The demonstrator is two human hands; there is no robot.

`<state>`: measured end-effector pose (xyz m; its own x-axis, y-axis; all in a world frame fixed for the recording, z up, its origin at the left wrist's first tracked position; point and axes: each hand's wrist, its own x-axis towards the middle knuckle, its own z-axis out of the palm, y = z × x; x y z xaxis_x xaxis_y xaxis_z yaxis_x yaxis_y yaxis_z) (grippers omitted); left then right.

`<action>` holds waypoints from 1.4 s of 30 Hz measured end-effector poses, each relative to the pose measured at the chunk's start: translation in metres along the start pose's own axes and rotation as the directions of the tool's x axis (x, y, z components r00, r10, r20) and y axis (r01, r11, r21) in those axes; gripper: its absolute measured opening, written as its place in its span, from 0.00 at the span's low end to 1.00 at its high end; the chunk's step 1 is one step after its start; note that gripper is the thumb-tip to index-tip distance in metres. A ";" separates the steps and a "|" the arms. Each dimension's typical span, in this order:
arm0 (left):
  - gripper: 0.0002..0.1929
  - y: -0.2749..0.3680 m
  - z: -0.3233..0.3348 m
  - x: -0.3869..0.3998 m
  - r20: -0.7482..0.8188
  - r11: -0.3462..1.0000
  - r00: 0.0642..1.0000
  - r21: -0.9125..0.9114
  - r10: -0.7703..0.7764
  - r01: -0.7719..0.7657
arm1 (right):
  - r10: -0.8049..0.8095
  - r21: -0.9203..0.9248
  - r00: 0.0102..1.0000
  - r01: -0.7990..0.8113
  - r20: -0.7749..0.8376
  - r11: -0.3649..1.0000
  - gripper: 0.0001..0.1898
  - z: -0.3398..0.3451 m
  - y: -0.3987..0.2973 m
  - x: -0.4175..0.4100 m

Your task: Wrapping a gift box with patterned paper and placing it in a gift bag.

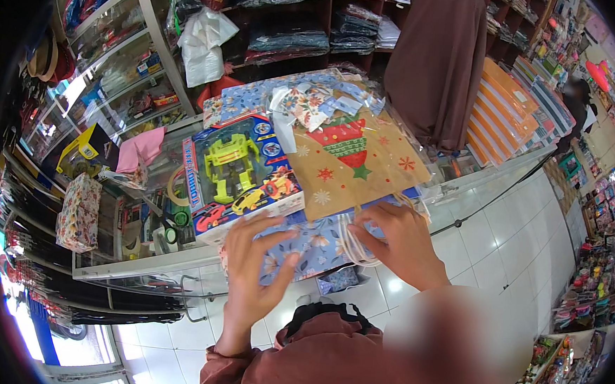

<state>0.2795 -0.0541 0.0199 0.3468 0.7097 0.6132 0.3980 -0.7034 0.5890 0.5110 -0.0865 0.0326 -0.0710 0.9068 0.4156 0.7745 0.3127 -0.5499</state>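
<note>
My left hand (261,258) is spread with nothing in it, over the blue floral paper (304,250) at the counter's near edge. Just beyond its fingertips lies a boxed yellow-green toy robot (230,161), with toy cars printed on the box. My right hand (402,240) is bent at the bottom edge of a brown paper bag (313,176) printed with a Christmas tree and snowflakes. Its thumb and forefinger are beside white cord handles (354,242); whether they grip anything is hidden. Floral scraps (313,105) rest on the bag's far end.
On the glass counter (139,266) to the left are scissors (168,225), a tape roll (178,184), a floral-wrapped box (79,212) and a yellow-black box (88,152). A person in a brown garment (436,68) stands across the counter, near orange-striped packs (502,114).
</note>
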 end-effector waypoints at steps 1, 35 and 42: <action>0.14 0.007 0.013 0.005 0.122 0.999 0.993 -0.031 -0.008 0.012 | 0.087 -0.166 0.995 -0.079 0.042 0.983 0.12 -0.004 0.011 -0.009; 0.27 -0.007 0.070 0.018 0.247 0.999 0.969 0.052 -0.028 0.016 | 0.019 0.036 0.989 -0.024 0.148 0.999 0.09 -0.055 0.070 -0.034; 0.22 -0.007 0.070 0.020 0.307 0.975 0.949 0.182 0.066 -0.127 | 0.015 -0.174 0.990 0.010 0.138 0.985 0.19 -0.036 0.050 -0.032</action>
<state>0.3436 -0.0318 -0.0089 0.6163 0.6393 0.4598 0.4985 -0.7687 0.4006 0.5744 -0.1105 0.0177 -0.1456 0.9417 0.3035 0.8714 0.2673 -0.4114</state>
